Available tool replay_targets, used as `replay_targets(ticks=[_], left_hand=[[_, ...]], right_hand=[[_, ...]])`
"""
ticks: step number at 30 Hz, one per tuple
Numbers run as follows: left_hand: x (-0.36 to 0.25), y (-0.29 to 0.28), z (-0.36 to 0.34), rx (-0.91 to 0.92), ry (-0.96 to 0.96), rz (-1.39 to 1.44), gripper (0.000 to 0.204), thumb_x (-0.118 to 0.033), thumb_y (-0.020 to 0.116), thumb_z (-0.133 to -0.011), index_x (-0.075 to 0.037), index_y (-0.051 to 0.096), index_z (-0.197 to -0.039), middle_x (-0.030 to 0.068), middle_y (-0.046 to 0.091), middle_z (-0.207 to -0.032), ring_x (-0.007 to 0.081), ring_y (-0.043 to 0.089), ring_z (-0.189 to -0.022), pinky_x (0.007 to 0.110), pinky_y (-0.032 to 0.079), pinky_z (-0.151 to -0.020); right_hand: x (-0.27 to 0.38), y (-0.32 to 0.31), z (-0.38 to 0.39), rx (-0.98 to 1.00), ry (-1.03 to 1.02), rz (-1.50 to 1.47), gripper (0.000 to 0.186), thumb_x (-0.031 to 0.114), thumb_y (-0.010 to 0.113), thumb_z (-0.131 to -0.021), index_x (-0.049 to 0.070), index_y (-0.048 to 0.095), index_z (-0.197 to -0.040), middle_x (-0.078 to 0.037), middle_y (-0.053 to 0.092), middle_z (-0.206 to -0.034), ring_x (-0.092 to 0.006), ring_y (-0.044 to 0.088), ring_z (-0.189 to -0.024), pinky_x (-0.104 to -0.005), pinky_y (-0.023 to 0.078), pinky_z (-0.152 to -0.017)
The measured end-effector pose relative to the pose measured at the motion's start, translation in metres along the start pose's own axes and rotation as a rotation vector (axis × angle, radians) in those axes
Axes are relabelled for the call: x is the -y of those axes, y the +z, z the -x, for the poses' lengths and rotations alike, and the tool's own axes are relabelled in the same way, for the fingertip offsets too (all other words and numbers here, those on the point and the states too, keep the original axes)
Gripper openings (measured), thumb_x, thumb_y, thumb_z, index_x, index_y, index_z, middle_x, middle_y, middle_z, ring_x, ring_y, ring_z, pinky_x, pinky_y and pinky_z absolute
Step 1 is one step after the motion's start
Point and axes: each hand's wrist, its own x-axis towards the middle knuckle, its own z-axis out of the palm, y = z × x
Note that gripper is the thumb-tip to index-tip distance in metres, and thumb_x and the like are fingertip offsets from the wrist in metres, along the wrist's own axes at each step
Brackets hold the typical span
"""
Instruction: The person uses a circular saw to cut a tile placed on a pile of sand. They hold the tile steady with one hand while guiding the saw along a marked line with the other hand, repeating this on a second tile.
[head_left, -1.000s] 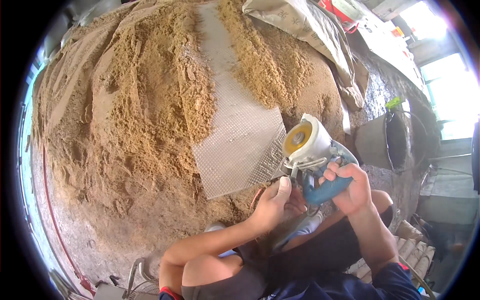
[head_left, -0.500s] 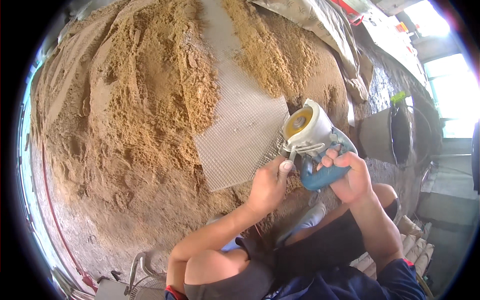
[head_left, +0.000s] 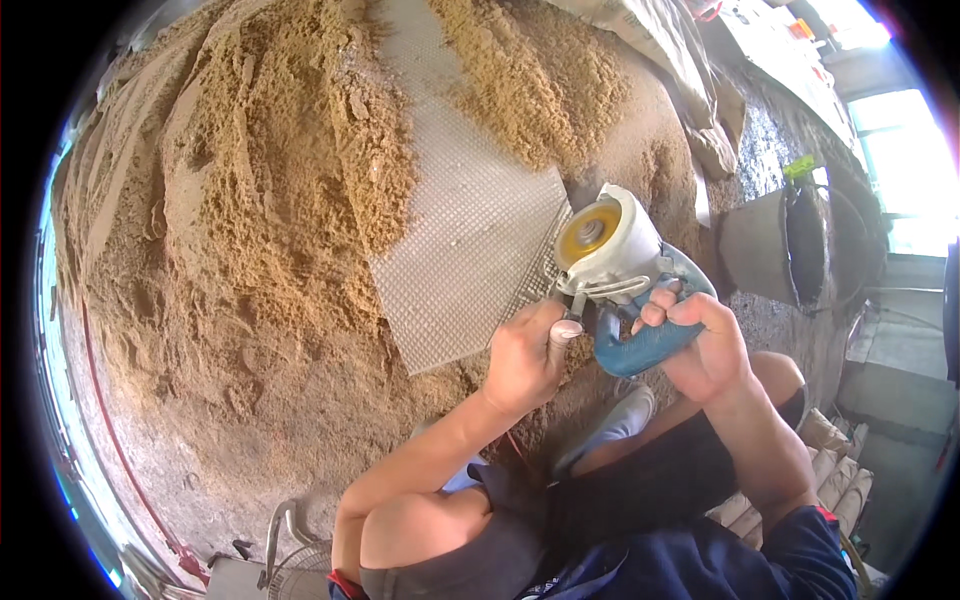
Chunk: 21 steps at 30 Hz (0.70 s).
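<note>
My right hand [head_left: 705, 345] is wrapped round the blue handle of a handheld disc cutter [head_left: 640, 245]. The cutter has a pale guard round a yellow disc [head_left: 590, 235], which faces up and to the left. Just below the guard, my left hand [head_left: 530, 350] is closed with its thumb up, beside a small grey stub and a looped white cord; what lies inside its fingers is hidden. Left of the disc, a long pale tile [head_left: 450, 270] with a fine grid texture lies on the sand, its right edge close to the cutter.
Heaped damp sand [head_left: 280, 150] flanks the tile on both sides. At the right stands a dark bucket [head_left: 765, 245]. Paper sacking [head_left: 660, 50] lies at the far right. A red cord [head_left: 115, 440] runs along the left, and a wire fan guard [head_left: 300, 572] stands at the lower left.
The cutter and both hands sit slightly farther left in view, and the tile and sand have shifted the same way. Both hands keep their hold.
</note>
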Motion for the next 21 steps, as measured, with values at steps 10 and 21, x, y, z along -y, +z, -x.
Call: replay_targets(ticks=[10, 21], left_hand=[[-0.002, -0.001, -0.001, 0.086, 0.038, -0.096, 0.019, -0.024, 0.06, -0.095, -0.005, 0.059, -0.094, 0.0158, 0.062, -0.081, 0.0398, 0.063, -0.076, 0.047, 0.051, -0.063], [0.002, -0.01, -0.02, 0.078, 0.065, -0.139, 0.015, -0.018, 0.061, -0.092, -0.006, 0.059, -0.1, 0.0153, 0.064, -0.089, 0.0403, 0.062, -0.082, 0.047, 0.051, -0.067]], right_hand=[[0.002, -0.008, 0.01, -0.014, 0.005, -0.027, 0.023, 0.0, 0.05, -0.076, 0.007, 0.05, -0.098, -0.004, 0.051, -0.091, -0.0215, 0.051, -0.087, -0.0403, 0.044, -0.087], [0.004, -0.002, -0.01, 0.068, -0.041, 0.003, 0.028, -0.001, 0.051, -0.075, 0.005, 0.052, -0.102, -0.005, 0.051, -0.091, -0.0217, 0.051, -0.086, -0.0399, 0.044, -0.086]])
